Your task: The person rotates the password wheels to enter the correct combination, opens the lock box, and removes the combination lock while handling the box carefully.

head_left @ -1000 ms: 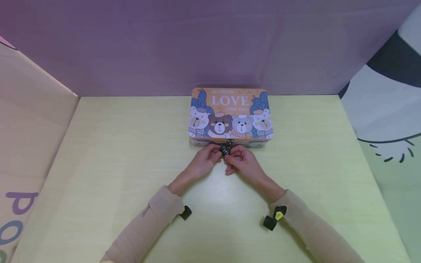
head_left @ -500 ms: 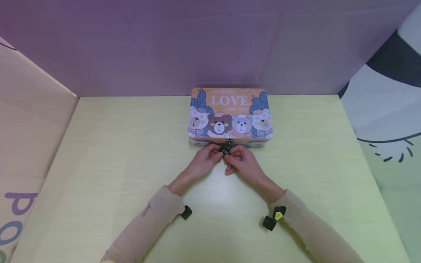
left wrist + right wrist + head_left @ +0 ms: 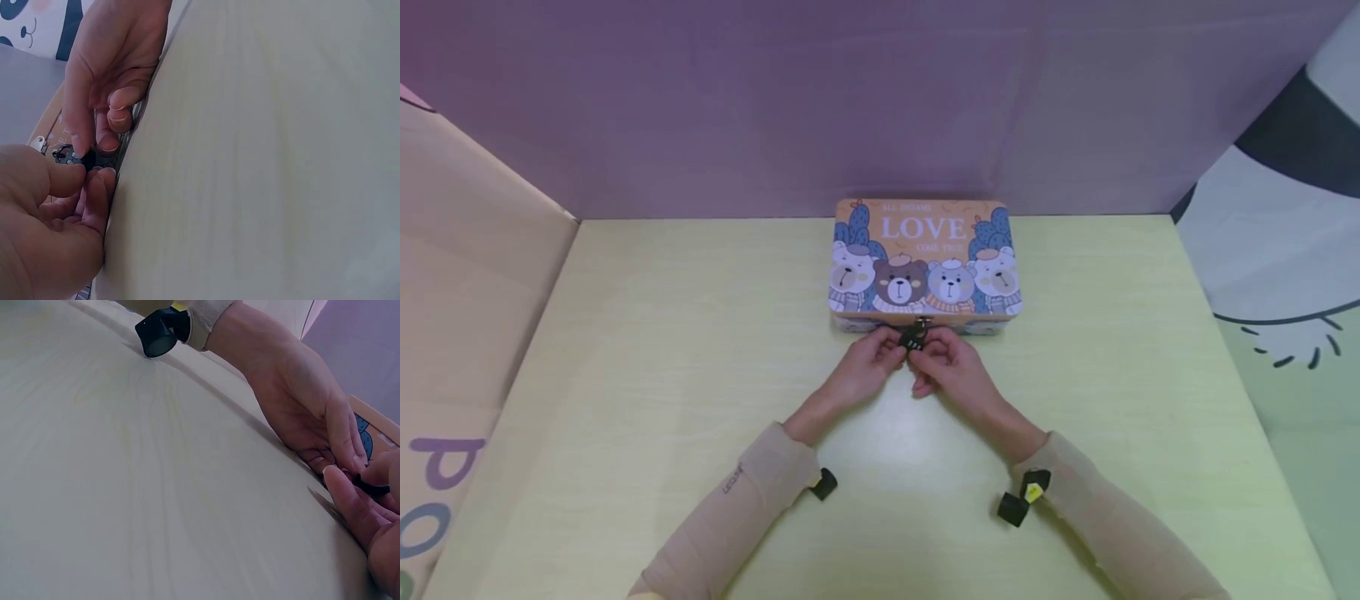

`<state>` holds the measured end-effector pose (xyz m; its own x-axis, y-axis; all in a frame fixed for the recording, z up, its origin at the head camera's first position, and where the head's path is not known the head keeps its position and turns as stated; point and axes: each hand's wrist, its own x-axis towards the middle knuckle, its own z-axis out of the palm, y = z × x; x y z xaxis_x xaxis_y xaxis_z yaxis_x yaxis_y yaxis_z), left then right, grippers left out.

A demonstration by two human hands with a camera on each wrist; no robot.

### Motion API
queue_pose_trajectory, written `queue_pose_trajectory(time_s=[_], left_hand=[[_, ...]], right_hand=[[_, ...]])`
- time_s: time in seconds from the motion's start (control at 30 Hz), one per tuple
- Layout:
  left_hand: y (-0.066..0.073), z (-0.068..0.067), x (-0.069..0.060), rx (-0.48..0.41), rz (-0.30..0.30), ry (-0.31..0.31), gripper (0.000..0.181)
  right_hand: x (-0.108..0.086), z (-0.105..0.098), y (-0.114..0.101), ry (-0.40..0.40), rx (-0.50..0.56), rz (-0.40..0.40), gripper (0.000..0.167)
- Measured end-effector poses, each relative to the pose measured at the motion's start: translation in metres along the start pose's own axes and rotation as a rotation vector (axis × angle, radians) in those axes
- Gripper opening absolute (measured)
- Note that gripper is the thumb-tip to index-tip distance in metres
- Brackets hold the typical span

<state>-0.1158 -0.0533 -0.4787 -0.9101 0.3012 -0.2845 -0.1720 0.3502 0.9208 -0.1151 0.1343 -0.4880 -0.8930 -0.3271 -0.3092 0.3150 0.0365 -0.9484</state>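
Note:
A small black combination padlock (image 3: 912, 340) sits between my two hands, in front of the latch (image 3: 923, 321) of a tin box (image 3: 925, 258). Bears and the word LOVE decorate the box's closed lid. My left hand (image 3: 865, 367) pinches the padlock from the left. From the other side, the thumb and fingers of my right hand (image 3: 958, 375) grip it too. In the left wrist view, the padlock (image 3: 72, 156) shows its number dials beside the metal clasp (image 3: 40, 142). Whether its shackle passes through the latch, I cannot tell. Fingers hide most of it in the right wrist view.
The box stands at the back of a pale yellow table (image 3: 700, 333), near a purple wall (image 3: 805, 108). Printed panels flank the table on the left (image 3: 460, 292) and right (image 3: 1292, 233). A small black camera (image 3: 1013, 508) hangs at my right wrist.
The padlock has turned slightly between my fingers, so its row of dials lies more level. Both hands stay nearly in place, and the box has not moved.

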Motion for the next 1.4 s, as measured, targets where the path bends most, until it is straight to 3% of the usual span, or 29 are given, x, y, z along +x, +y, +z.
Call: queue_pose_trajectory(time_s=[0.47, 0.83, 1.17, 1.4], left_hand=[[0.0025, 0.0015, -0.0003, 0.023, -0.025, 0.008, 0.018], [-0.0022, 0.0032, 0.0031, 0.057, 0.002, 0.016, 0.015], [0.0, 0.0012, 0.001, 0.074, -0.008, 0.002, 0.018], [0.0001, 0.002, 0.0013, 0.041, -0.02, 0.012, 0.024]], right_hand=[[0.0001, 0.0042, -0.0033, 0.035, -0.023, 0.008, 0.024], [0.0009, 0.0045, -0.002, 0.049, -0.055, 0.015, 0.021], [-0.0003, 0.0053, -0.0029, 0.061, -0.049, 0.015, 0.022], [-0.0016, 0.0058, -0.0043, 0.051, -0.045, 0.006, 0.026]])
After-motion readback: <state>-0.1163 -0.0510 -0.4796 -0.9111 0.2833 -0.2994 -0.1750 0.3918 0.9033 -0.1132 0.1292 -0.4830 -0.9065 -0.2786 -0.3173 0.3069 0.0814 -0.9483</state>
